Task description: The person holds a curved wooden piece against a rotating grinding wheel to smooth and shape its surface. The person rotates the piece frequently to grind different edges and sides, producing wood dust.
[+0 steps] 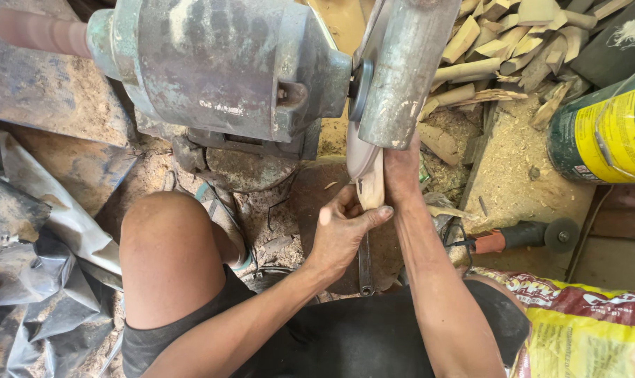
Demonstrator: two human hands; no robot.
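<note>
Pinching a small pale wooden piece [371,187] between thumb and curled fingers, the left hand [342,229] is set just below the sanding disc [357,157] of a bench motor [219,66]. The piece is held upright, its upper end against the disc face. The right hand [401,171] is placed on the far side of the piece; its fingers are hidden behind the metal guard [401,70], so its grip cannot be told. Sawdust is spread over the floor around the motor base. A heap of cut wooden offcuts [503,49] is stacked beyond the guard. An angle grinder [524,236] lies to the right, near a green and yellow can [604,133]. A printed sack [590,329] is at lower right. Grey plastic sheeting [30,266] is crumpled at left, beside a bare knee [167,252].
</note>
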